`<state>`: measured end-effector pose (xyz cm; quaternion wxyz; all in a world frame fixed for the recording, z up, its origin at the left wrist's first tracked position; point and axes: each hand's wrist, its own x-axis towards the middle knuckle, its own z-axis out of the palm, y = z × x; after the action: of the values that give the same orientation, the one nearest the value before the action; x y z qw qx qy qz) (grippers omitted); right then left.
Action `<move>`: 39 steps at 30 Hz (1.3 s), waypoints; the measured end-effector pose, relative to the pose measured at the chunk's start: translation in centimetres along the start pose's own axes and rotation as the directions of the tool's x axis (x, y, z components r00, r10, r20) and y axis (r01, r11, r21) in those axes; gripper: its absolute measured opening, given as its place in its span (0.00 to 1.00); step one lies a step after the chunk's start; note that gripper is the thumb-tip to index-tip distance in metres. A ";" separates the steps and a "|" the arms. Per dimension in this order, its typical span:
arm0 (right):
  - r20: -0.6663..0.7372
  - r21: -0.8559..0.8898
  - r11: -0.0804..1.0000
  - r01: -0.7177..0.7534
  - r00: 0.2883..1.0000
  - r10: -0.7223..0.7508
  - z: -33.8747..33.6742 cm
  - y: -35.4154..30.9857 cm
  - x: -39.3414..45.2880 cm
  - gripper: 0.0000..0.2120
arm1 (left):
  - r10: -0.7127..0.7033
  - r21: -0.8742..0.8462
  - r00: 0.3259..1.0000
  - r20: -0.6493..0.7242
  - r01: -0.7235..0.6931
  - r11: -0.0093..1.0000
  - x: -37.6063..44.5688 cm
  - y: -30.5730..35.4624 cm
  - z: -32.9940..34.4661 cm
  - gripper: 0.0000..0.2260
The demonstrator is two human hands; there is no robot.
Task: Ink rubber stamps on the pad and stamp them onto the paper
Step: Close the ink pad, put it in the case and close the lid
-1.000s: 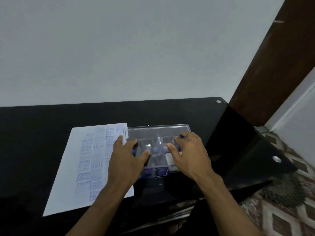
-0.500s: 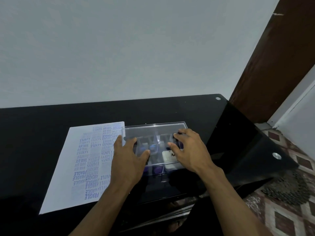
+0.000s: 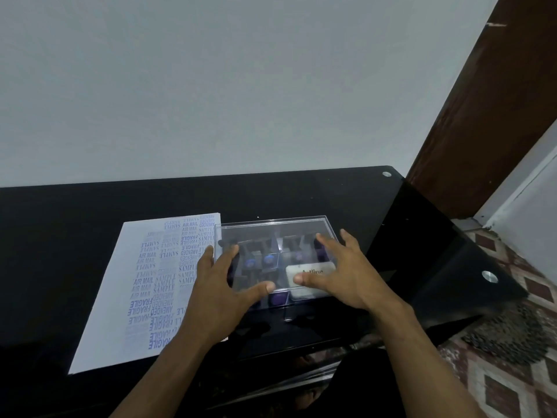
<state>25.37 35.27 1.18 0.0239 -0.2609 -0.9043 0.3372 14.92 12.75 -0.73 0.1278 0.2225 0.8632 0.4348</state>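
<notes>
A clear plastic box (image 3: pixel 271 233) with its transparent lid on sits on the black table, right of a white paper sheet (image 3: pixel 120 282) covered in blue stamp prints. Through the lid I see several stamps with purple ends (image 3: pixel 268 260) and a white ink pad case (image 3: pixel 313 271). My left hand (image 3: pixel 220 288) lies spread over the box's left side, fingers at the left edge and thumb on the lid. Over the right side, my right hand (image 3: pixel 343 273) is spread with its thumb near the ink pad case. Neither hand holds a stamp.
The glossy black glass table (image 3: pixel 90 206) stands against a pale wall. Its right edge, with round metal fittings (image 3: pixel 489 276), drops to a patterned floor (image 3: pixel 512 372). A brown door frame (image 3: pixel 488 116) rises at the right.
Both hands stay spread over the box lid and have barely shifted. The view has steadied and sharpened.
</notes>
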 end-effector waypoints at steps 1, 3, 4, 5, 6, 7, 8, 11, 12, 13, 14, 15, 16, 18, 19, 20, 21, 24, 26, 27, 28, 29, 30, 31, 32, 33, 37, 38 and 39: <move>0.032 -0.002 1.000 0.002 0.999 -0.002 -0.2 0.4 -0.1 0.58 | 0.002 0.006 1.000 0.022 -0.002 1.000 -0.1 -0.3 0.0 0.51; 0.052 0.018 0.999 0.049 0.997 -0.050 -0.2 1.0 -0.1 0.61 | 0.026 0.023 0.999 0.024 -0.026 0.999 -0.1 -0.7 0.1 0.53; 0.047 0.031 0.998 0.063 0.997 -0.065 -0.1 1.1 0.0 0.62 | 0.031 0.027 0.999 0.013 -0.031 0.999 0.0 -0.7 0.1 0.52; 0.033 0.041 0.997 0.068 0.997 -0.070 0.0 1.2 0.2 0.62 | 0.036 0.031 0.999 0.004 -0.036 0.999 0.1 -0.6 0.2 0.51; 0.014 0.049 0.996 0.070 0.997 -0.071 0.1 1.3 0.5 0.62 | 0.040 0.037 0.999 -0.004 -0.040 0.999 0.4 -0.5 0.3 0.51; -0.006 0.055 0.996 0.075 0.997 -0.075 0.1 1.3 0.9 0.63 | 0.046 0.043 0.999 -0.009 -0.045 0.998 0.8 -0.4 0.3 0.50; -0.021 0.059 0.995 0.080 0.997 -0.079 0.1 1.4 1.3 0.63 | 0.051 0.047 0.999 -0.013 -0.050 0.998 1.3 -0.3 0.3 0.50; -0.047 0.055 0.995 0.089 0.995 -0.086 -0.1 1.2 3.0 0.62 | 0.071 0.061 0.997 -0.023 -0.069 0.996 3.6 -0.3 0.5 0.50; -0.056 0.056 0.994 0.092 0.994 -0.089 -0.3 1.0 3.8 0.61 | 0.081 0.064 0.996 -0.027 -0.079 0.995 4.6 -0.4 0.5 0.51; -0.066 0.056 0.994 0.096 0.994 -0.092 -0.5 0.8 4.8 0.61 | 0.087 0.065 0.996 -0.033 -0.085 0.994 5.6 -0.4 0.5 0.52; -0.076 0.054 0.994 0.099 0.993 -0.094 -0.7 0.7 5.8 0.60 | 0.087 0.062 0.995 -0.041 -0.084 0.994 6.7 -0.4 0.5 0.53; -0.084 0.051 0.994 0.101 0.992 -0.097 -0.8 0.5 6.9 0.59 | 0.088 0.058 0.995 -0.048 -0.085 0.995 7.9 -0.5 0.5 0.54; -0.090 0.051 0.993 0.105 0.991 -0.100 -1.0 0.4 8.1 0.58 | 0.094 0.054 0.994 -0.053 -0.091 0.994 9.2 -0.5 0.4 0.54; -0.101 0.062 0.991 0.116 0.989 -0.110 -1.3 0.0 10.7 0.57 | 0.108 0.043 0.992 -0.061 -0.106 0.993 11.7 -0.6 0.3 0.54; -0.103 0.069 0.990 0.122 0.988 -0.114 -1.4 -0.1 12.0 0.56 | 0.106 0.032 0.992 -0.068 -0.104 0.994 13.0 -0.5 0.1 0.54; -0.106 0.070 0.989 0.128 0.987 -0.121 -1.5 -0.3 13.4 0.55 | 0.101 0.024 0.992 -0.074 -0.099 0.995 14.3 -0.5 0.1 0.54; -0.108 0.061 0.989 0.134 0.986 -0.127 -1.6 -0.4 14.7 0.54 | 0.097 0.019 0.992 -0.080 -0.095 0.995 15.5 -0.5 0.0 0.54; -0.120 0.029 0.989 0.145 0.983 -0.140 -1.8 -0.7 18.3 0.52 | 0.101 -0.004 0.991 -0.091 -0.101 0.995 19.1 -0.6 0.2 0.53; -0.115 0.038 0.989 0.146 0.983 -0.141 -1.8 -0.6 20.4 0.52 | 0.109 -0.012 0.990 -0.092 -0.110 0.994 21.2 -0.7 0.3 0.51; -0.111 0.046 0.989 0.142 0.984 -0.136 -1.9 -0.6 21.3 0.52 | 0.113 -0.011 0.989 -0.094 -0.115 0.993 22.1 -0.8 0.5 0.49; -0.106 0.047 0.989 0.141 0.985 -0.135 -1.9 -0.5 22.2 0.52 | 0.118 -0.009 0.988 -0.100 -0.119 0.993 22.9 -0.8 0.6 0.49; -0.103 0.038 0.989 0.142 0.985 -0.138 -2.0 -0.5 23.0 0.53 | 0.121 -0.007 0.987 -0.105 -0.122 0.993 23.7 -0.8 0.6 0.48; -0.102 0.026 0.989 0.144 0.985 -0.141 -2.0 -0.4 23.8 0.53 | 0.123 -0.006 0.987 -0.107 -0.125 0.992 24.3 -0.8 0.6 0.49; -0.103 0.018 0.989 0.145 0.984 -0.142 -2.1 -0.5 24.4 0.53 | 0.127 -0.003 0.986 -0.105 -0.128 0.992 25.0 -0.7 0.6 0.49; -0.103 0.017 0.990 0.142 0.985 -0.140 -2.2 -0.5 25.0 0.53 | 0.132 0.001 0.986 -0.102 -0.132 0.991 25.5 -0.7 0.7 0.48; -0.102 0.017 0.990 0.139 0.985 -0.136 -2.2 -0.5 25.6 0.54 | 0.137 0.004 0.985 -0.102 -0.138 0.990 26.0 -0.7 0.7 0.48; -0.089 -0.006 0.991 0.130 0.987 -0.130 -2.1 -0.5 27.4 0.56 | 0.143 0.015 0.984 -0.107 -0.142 0.990 27.6 -0.7 0.6 0.49; -0.085 -0.004 0.991 0.131 0.988 -0.131 -2.1 -0.5 27.6 0.55 | 0.147 0.027 0.984 -0.103 -0.145 0.989 27.8 -0.8 0.6 0.50; -0.084 0.000 0.991 0.133 0.988 -0.133 -2.1 -0.5 27.7 0.54 | 0.147 0.034 0.984 -0.098 -0.144 0.989 28.1 -0.9 0.6 0.50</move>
<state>1.72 49.71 -0.60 0.0847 -0.2137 -0.9169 0.3262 -9.43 26.63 -2.57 0.0491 0.2644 0.8557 0.4420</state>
